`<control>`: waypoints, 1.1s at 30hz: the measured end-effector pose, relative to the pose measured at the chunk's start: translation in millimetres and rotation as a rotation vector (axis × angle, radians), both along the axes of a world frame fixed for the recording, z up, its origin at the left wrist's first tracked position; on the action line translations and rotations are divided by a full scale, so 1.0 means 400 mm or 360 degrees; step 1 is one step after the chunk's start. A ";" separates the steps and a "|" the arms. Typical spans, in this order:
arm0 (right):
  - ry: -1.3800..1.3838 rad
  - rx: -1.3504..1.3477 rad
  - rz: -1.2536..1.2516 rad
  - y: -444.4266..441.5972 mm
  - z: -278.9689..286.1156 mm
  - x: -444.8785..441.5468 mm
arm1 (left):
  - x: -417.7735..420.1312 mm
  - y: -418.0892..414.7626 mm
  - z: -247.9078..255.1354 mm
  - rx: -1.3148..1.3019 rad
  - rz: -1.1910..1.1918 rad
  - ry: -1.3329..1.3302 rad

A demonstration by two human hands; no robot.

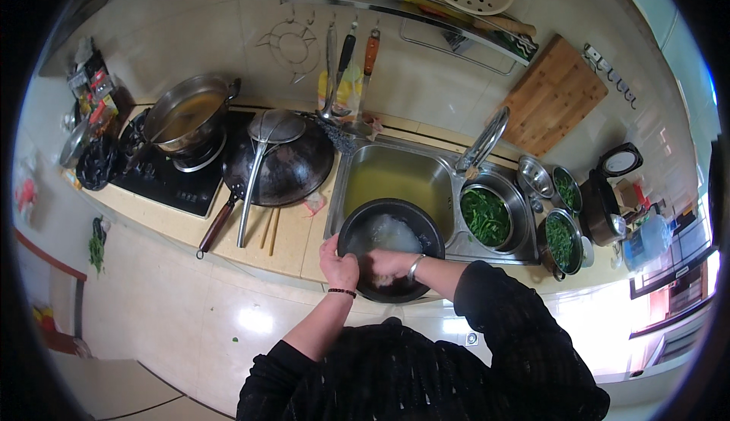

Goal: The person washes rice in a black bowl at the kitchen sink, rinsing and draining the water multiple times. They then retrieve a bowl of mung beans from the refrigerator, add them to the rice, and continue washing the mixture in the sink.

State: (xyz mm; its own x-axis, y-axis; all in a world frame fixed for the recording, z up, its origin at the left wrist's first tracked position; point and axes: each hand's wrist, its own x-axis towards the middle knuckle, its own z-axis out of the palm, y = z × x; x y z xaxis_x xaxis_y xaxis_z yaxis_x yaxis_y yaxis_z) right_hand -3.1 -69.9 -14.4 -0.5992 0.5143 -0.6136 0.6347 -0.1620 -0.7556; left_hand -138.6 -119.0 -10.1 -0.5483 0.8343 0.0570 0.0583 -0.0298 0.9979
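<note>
A dark round pot (pixel 436 238) with cloudy liquid in it is tilted at the front edge of a steel sink (pixel 336 193). My left hand (pixel 339 267) grips the pot's left rim. Inside the pot is my right hand (pixel 390 265), its fingers low near a pale, blurred patch; whether they hold anything cannot be told. Greenish-yellow water (pixel 399 178) stands in the large basin behind the pot. In the smaller basin to the right, a steel bowl holds leafy greens (pixel 485 214).
An upturned wok (pixel 302 164) with a strainer (pixel 278 126) on it lies left of the sink, beside chopsticks (pixel 275 231). Farther left, a steel pot (pixel 197 141) stands on the cooktop. A faucet (pixel 485 138) rises behind the basins. Pots of greens (pixel 560 241) stand at right.
</note>
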 end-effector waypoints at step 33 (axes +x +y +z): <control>-0.0840 0.0682 0.1609 -0.003 -0.010 0.029 | 0.002 0.003 -0.002 0.0043 0.0005 0.0035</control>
State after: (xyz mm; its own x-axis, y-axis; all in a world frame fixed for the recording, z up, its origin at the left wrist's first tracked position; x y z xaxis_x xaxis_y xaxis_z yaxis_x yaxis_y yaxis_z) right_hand 8.4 -71.2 -18.6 -0.5750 0.1810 -0.7979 0.5757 0.7825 -0.2374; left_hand -137.8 -117.8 -11.1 -0.5491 0.8307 0.0917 0.0807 -0.0566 0.9951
